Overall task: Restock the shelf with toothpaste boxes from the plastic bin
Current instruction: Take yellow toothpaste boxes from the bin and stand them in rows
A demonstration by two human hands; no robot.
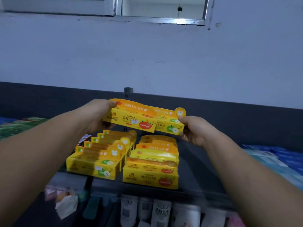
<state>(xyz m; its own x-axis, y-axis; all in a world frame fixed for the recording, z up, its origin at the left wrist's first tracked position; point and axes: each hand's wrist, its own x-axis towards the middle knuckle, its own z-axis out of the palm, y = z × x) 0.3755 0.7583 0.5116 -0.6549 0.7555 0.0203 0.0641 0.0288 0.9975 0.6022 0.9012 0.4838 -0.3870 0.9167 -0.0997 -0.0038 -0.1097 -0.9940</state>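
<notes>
The dark grey shelf board [196, 161] is carrying two rows of yellow cardboard toothpaste boxes. The apple-printed row [98, 158] is standing on the left and the strawberry-printed row [152, 167] just beside it on the right. Both forearms are reaching forward over the shelf board and converging above the rows. Two more boxes are being held in the air above the back of the rows, apart from them. The held strawberry box [131, 119] is overlapping the front of the held apple box [168, 122]. The left hand [100, 114] is gripping the held strawberry box at its left end, with the thumb on the top flap and the fingers curled underneath. The right hand [195, 130] is pinching the right end of the held apple box, with the thumb near its top edge and the fingers curled below.
</notes>
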